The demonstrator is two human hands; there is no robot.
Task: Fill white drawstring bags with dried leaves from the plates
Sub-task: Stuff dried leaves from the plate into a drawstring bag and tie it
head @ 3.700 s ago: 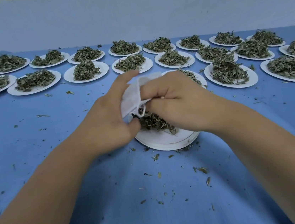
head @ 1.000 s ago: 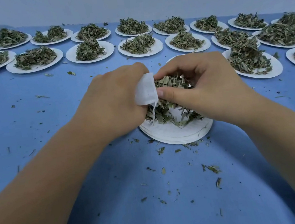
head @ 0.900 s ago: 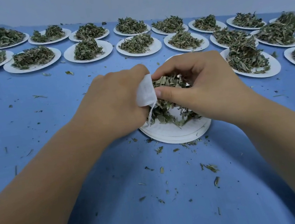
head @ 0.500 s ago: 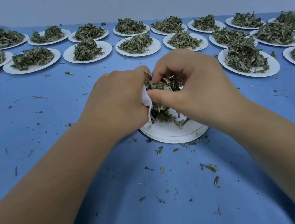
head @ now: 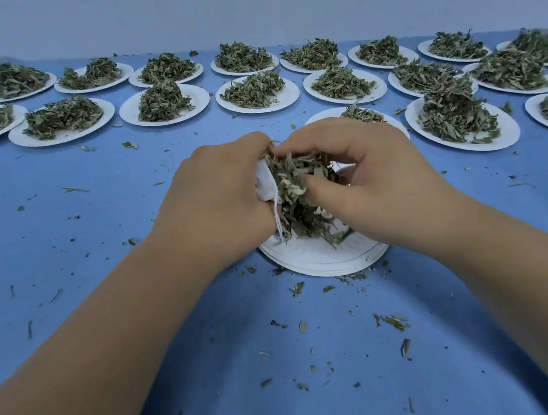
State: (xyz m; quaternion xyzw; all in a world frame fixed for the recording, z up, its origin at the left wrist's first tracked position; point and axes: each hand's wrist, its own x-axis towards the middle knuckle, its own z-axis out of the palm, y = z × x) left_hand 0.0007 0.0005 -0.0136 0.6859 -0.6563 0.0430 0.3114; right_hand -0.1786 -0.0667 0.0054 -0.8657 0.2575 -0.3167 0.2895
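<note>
My left hand (head: 216, 200) grips a small white drawstring bag (head: 264, 184), mostly hidden behind its fingers, with a thin string hanging down from it. My right hand (head: 369, 178) holds a clump of dried green leaves (head: 294, 191) against the bag's mouth, thumb and fingers curled round the clump. Both hands hover over a stack of white paper plates (head: 323, 256) in the middle of the blue table. Some leaves dangle down onto the top plate.
Two rows of white plates heaped with dried leaves (head: 162, 100) run across the far side of the table. Another heaped plate (head: 458, 119) sits close on the right, and one (head: 354, 114) lies just behind my hands. Leaf crumbs (head: 393, 322) litter the blue cloth.
My right hand has lifted a clump of leaves from the plate and pushed it against the bag's mouth. The bag is now more covered by leaves and my left fingers.
</note>
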